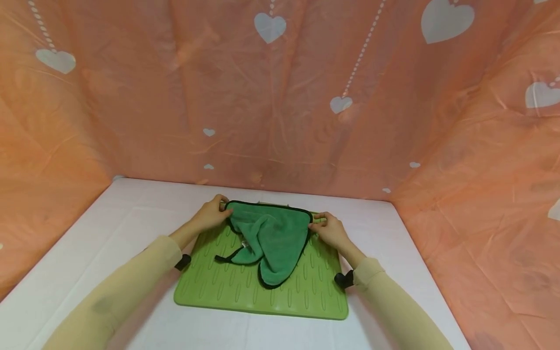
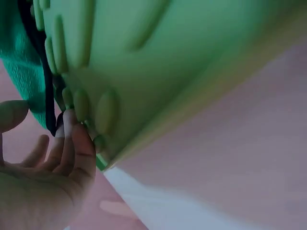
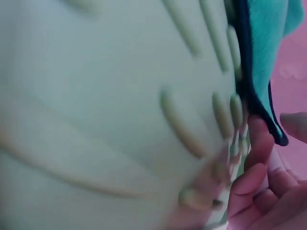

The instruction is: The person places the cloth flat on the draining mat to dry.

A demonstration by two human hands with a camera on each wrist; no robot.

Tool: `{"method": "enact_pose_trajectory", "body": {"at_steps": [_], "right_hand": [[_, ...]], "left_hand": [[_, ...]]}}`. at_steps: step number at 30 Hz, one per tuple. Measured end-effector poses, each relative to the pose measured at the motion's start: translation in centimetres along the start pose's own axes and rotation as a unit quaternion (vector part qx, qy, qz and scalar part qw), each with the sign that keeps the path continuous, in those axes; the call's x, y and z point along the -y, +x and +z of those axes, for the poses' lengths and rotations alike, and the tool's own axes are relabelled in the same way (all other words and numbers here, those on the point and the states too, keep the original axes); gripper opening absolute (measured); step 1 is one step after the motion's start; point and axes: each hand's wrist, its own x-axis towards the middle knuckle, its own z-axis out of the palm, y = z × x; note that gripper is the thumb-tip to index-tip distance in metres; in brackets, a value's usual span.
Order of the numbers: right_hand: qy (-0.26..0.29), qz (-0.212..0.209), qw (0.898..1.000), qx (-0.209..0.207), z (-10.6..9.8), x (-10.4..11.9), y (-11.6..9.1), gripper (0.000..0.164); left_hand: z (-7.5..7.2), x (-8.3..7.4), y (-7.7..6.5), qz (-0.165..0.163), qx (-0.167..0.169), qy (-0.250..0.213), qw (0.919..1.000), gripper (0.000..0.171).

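A green cloth (image 1: 280,233) with black edging lies bunched over a light green ribbed mat (image 1: 205,287). Its far edge is stretched fairly straight, while the nearer part hangs in folds with one lobe and a narrow twisted end. My left hand (image 1: 211,214) pinches the far left corner, the thumb on top of the fabric. At the far right corner my right hand (image 1: 330,229) pinches the edge between thumb and fingers. In the right wrist view the black-edged cloth corner (image 3: 261,91) sits between thumb and forefinger. The cloth covers the mat's middle.
The mat rests on a white-covered table (image 1: 144,209). An orange curtain (image 1: 280,121) with white hearts encloses the back and both sides. Part of a pale flat thing (image 1: 273,204) shows behind the cloth's far edge.
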Motion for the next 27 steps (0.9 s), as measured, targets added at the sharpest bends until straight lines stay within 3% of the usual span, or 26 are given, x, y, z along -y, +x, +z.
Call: {"method": "enact_pose_trajectory", "body": {"at_steps": [6, 15, 21, 27], "right_hand": [[-0.011, -0.036, 0.999, 0.004, 0.7, 0.4, -1.5, 0.039], [-0.016, -0.098, 0.995, 0.026, 1.5, 0.1, -1.5, 0.025], [0.011, -0.085, 0.996, -0.007, 1.3, -0.3, -1.5, 0.025], [-0.009, -0.071, 0.997, -0.037, -0.3, -1.1, -0.8, 0.028]], "left_hand": [[0.4, -0.1, -1.0, 0.007, -0.019, -0.010, 0.9997, 0.041], [0.8, -0.5, -1.1, 0.033, -0.026, -0.021, 0.9989, 0.030], [0.5, -0.3, -1.4, 0.030, -0.019, -0.033, 0.9988, 0.033], [-0.5, -0.1, -1.3, 0.034, 0.012, -0.026, 0.9990, 0.040]]}}
